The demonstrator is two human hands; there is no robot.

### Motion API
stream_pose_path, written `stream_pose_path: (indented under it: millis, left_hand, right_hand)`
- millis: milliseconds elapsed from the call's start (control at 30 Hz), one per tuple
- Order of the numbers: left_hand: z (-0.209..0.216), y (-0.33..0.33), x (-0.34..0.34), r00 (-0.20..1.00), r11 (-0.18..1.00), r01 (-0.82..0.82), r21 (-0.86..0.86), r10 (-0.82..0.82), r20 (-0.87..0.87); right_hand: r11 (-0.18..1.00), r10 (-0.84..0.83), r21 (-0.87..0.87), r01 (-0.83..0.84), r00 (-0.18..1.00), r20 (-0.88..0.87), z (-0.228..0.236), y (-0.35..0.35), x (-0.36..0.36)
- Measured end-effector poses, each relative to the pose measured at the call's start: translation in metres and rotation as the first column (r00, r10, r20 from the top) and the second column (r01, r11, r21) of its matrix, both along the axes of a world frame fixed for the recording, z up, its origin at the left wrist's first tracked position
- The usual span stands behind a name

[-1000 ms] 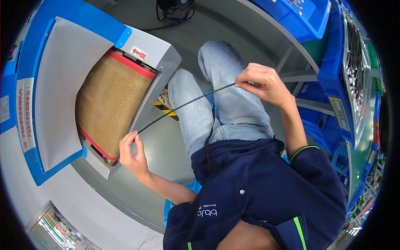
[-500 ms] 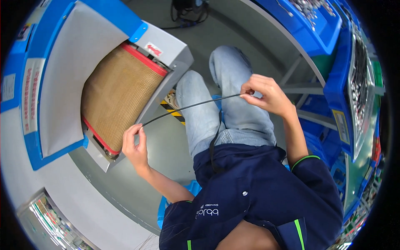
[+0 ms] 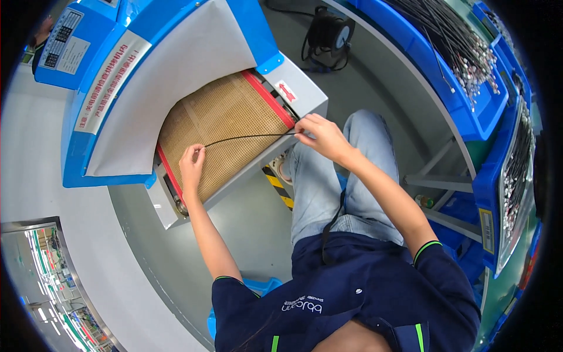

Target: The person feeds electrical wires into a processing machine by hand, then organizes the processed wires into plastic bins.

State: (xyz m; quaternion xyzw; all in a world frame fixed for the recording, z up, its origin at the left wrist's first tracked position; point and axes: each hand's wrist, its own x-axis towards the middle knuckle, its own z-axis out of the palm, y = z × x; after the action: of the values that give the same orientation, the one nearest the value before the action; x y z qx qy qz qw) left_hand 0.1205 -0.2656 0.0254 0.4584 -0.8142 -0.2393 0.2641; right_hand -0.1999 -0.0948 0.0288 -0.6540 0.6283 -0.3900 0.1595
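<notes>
A thin black cable (image 3: 246,137) stretches between my two hands in a slight upward bow. My left hand (image 3: 192,165) pinches one end, over the brown mesh conveyor belt (image 3: 217,123) with red edges. The other end sits in the closed fingers of my right hand (image 3: 319,136), at the near right corner of the machine's metal frame. Most of the cable's length passes above the mesh. Its very tips are hidden by my fingers.
The blue machine housing (image 3: 264,29) with a pale curtain (image 3: 170,76) rises behind the belt. At the right, a blue bin (image 3: 434,64) holds several black cables, with another blue tray (image 3: 489,193) nearer. A cable reel (image 3: 331,38) stands on the floor; a blue stool (image 3: 264,286) is under me.
Both hands have carried the cable forward and to the left relative to my body, from over my knees to above the mesh belt. My view has turned toward the left.
</notes>
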Motion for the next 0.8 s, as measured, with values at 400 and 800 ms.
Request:
stream_pose_path:
  millis: [400,800]
  left_hand:
    - [-0.007,-0.084,0.011,0.998,0.996,0.059,-0.074,-0.056,0.039]
    - [0.049,-0.014,-0.041,0.99,0.991,0.092,-0.099,-0.08,0.119]
  right_hand:
    - [0.985,-0.074,-0.16,0.061,0.994,-0.08,-0.007,-0.086,0.012]
    - [0.976,-0.034,-0.215,0.033,0.999,-0.004,0.078,0.005,-0.076]
